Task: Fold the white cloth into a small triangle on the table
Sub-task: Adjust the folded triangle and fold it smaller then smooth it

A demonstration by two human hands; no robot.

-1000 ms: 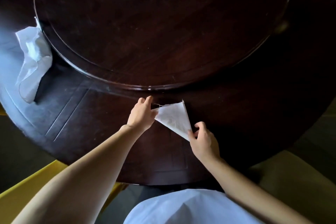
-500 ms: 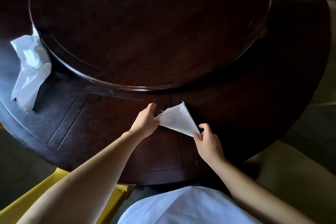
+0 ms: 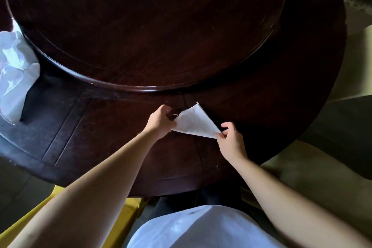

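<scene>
Crumpled white cloth (image 3: 15, 74): far left on the table (image 3: 80, 137), against the rim of the raised round turntable (image 3: 141, 26).
Left hand (image 3: 160, 122): fingers curled, pinching the left corner of the white cloth.
White cloth (image 3: 194, 124): folded into a triangle near the table's front edge, between both hands, its top corner pointing at the turntable.
Right hand (image 3: 231, 141): thumb and fingers closed on the lower right corner.

I see dim light, perhaps entering from the left; glare whitens the dark round wooden table (image 3: 24, 139); edges bend; forearms blur.
</scene>
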